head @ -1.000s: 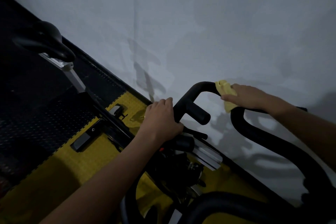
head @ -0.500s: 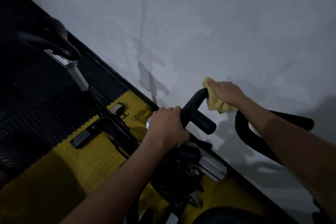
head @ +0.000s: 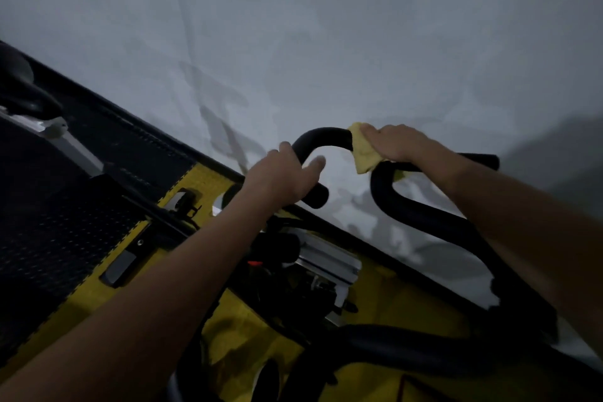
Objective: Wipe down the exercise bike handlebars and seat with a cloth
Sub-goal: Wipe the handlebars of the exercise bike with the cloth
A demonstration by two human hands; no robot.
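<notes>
Pale wall (head: 326,42), dim light; yellow-black studded floor mats (head: 65,222).

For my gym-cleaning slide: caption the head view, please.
Right hand presses a yellow cloth on the black handlebar; left hand holds its lower bend.

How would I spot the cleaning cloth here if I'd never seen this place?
Find the black handlebars curving in front of the pale wall. At the top of their loop, the right hand presses on a small crumpled cloth. It is the only soft, pale yellow thing up on the dark bars.
</notes>
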